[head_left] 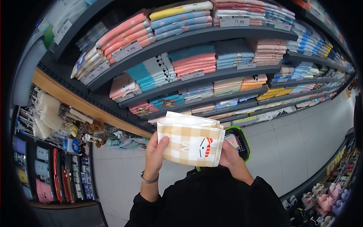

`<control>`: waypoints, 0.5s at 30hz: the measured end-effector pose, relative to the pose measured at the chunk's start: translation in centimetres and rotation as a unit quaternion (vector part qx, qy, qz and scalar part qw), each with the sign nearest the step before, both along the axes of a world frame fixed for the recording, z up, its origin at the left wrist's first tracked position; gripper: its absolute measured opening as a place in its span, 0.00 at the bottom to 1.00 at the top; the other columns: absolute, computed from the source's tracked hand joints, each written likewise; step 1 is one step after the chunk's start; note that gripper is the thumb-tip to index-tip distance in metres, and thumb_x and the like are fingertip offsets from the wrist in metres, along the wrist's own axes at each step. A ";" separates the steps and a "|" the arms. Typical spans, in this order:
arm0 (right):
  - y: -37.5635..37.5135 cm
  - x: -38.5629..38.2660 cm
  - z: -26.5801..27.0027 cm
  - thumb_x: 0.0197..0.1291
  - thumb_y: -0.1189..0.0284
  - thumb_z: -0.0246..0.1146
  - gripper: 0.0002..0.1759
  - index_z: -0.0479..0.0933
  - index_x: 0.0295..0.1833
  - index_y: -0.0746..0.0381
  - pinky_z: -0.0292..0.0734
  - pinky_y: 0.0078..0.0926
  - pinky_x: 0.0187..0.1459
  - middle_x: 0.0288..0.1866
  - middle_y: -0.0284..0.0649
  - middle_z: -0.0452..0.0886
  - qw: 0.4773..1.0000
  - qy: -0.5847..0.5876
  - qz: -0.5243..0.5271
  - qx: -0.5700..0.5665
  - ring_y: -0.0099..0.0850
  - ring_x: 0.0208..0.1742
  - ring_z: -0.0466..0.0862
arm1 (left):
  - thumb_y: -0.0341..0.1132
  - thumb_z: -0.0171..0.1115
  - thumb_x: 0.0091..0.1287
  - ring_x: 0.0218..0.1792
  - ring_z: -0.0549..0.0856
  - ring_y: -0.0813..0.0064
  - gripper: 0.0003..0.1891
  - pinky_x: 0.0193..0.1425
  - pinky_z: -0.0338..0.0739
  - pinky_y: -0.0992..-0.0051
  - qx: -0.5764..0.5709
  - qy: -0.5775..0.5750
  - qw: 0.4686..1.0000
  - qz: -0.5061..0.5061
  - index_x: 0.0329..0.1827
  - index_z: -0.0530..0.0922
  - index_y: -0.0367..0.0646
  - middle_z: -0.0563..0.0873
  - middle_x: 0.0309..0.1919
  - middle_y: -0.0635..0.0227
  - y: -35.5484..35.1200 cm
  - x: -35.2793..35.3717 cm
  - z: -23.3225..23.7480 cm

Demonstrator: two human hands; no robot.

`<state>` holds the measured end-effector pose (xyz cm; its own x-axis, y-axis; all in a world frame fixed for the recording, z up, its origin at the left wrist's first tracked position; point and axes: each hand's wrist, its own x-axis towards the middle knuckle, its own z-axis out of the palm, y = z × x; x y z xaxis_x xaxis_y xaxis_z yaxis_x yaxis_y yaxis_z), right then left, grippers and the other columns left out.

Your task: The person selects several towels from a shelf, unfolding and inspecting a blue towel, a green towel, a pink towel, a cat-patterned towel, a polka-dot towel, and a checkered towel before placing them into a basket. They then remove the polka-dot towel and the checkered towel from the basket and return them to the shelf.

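Observation:
A folded towel point(181, 149) with tan and white checks is held up in front of my body. Near its right end is a stitched animal face with a red striped patch. My left hand point(153, 153) grips the left edge, thumb on the front and fingers behind. At the right edge, my right hand point(230, 155) holds the same towel, its fingers mostly hidden behind the cloth. Partly covered by the towel and my right hand, a black shopping basket point(246, 145) with a bright green rim has packaged goods in it.
Shelves point(189, 77) of folded towels point(181, 22) with price tags curve across ahead of me. Hanging goods point(45, 109) and a rack point(53, 174) stand at the left. Slippers point(325, 202) line a low shelf at the lower right. Pale floor tiles point(280, 151) run between.

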<state>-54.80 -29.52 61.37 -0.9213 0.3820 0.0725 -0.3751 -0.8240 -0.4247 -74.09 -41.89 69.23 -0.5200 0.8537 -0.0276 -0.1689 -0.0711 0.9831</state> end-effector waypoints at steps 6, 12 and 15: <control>0.1 -0.6 2.6 0.64 0.69 0.55 0.25 0.61 0.63 0.69 0.73 0.33 0.57 0.59 0.46 0.72 0.985 -0.168 -0.026 -0.031 0.33 0.57 0.76 | 0.33 0.50 0.70 0.43 0.77 0.84 0.15 0.48 0.72 0.82 0.002 0.034 0.998 0.050 0.55 0.71 0.33 0.80 0.45 0.69 0.4 0.6 -1.8; 0.0 -0.2 1.5 0.64 0.69 0.56 0.24 0.63 0.62 0.69 0.74 0.32 0.56 0.57 0.46 0.74 0.980 -0.177 -0.029 -0.084 0.33 0.56 0.77 | 0.35 0.47 0.72 0.38 0.76 0.86 0.14 0.43 0.71 0.83 -0.015 0.118 0.990 0.080 0.49 0.74 0.33 0.81 0.39 0.71 0.3 0.9 -3.8; -0.5 0.2 1.9 0.62 0.71 0.58 0.24 0.63 0.62 0.68 0.76 0.31 0.54 0.56 0.45 0.74 0.980 -0.192 -0.041 -0.033 0.33 0.55 0.78 | 0.35 0.46 0.72 0.37 0.76 0.85 0.14 0.42 0.71 0.83 -0.027 0.176 0.980 0.089 0.47 0.74 0.32 0.81 0.37 0.70 0.0 1.7 -4.4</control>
